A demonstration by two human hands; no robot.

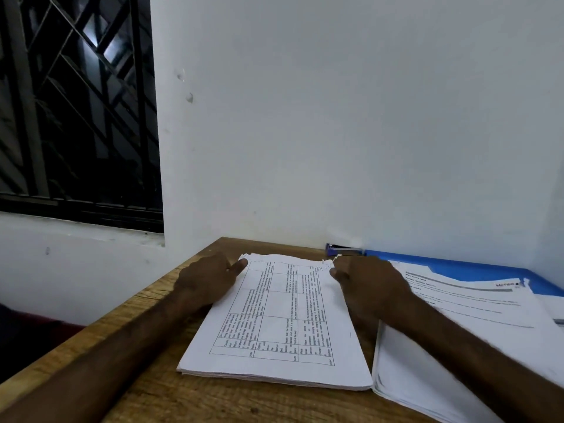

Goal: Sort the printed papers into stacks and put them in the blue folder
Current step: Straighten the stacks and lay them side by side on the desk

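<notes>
on the wooden table (198, 401), pushed into a corner of the white wall (335, 117), a thick stack of printed papers (274, 331) lies in the middle, its top sheet showing a ruled grid of small text turned sideways. the far edge of this stack is ragged and its far right corner looks torn. the left hand (207, 279) sits at the far left corner of the stack, its thumb lying flat on the top sheet and its fingers curled down beside the edge, so it grips that corner. the right hand (366, 285) covers the far right corner, thumb tip touching the sheet; its fingers are hidden behind the back of the hand, so i cannot tell whether it is closed on the paper or only resting there. both forearms reach in from the near side.

just to the right, a second stack of papers (473, 297) lies on the blue folder (457, 265), which rests flat against the wall and shows along the stack's far side. a blue stapler (341, 249) sits by the wall, between the two stacks. a dark window with a metal grille (76, 102) fills the upper left.
</notes>
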